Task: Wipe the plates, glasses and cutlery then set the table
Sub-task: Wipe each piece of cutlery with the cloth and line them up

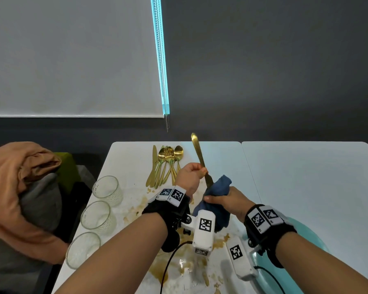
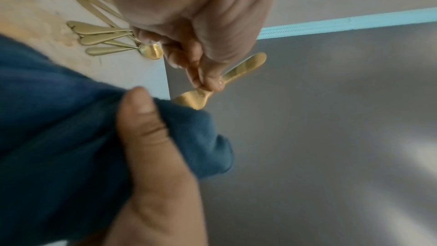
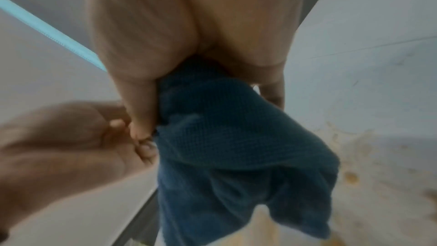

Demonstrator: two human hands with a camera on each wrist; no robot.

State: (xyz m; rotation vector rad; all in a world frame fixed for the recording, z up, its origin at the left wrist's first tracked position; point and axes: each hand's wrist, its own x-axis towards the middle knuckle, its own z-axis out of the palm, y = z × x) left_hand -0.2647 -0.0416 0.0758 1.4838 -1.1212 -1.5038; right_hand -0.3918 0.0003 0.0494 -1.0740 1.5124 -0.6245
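My left hand (image 1: 202, 169) pinches a gold cutlery piece (image 1: 198, 149) near its middle and holds it tilted above the table, rounded end up. Its lower end is buried in a dark blue cloth (image 1: 220, 186), so I cannot tell which kind it is. My right hand (image 1: 214, 198) grips the cloth bunched around that end. In the left wrist view the gold piece (image 2: 246, 66) runs from my left fingers (image 2: 201, 74) into the cloth (image 2: 59, 119). In the right wrist view the cloth (image 3: 236, 156) hangs from my right hand (image 3: 189, 25).
A pile of gold cutlery (image 1: 166, 164) lies at the white table's far edge. Three glasses (image 1: 107, 187) (image 1: 96, 215) (image 1: 83, 249) stand along the left edge. Brown spills (image 1: 157, 270) stain the table near me. A pale teal plate (image 1: 304, 230) sits under my right forearm. Orange fabric (image 1: 13, 183) is heaped at left.
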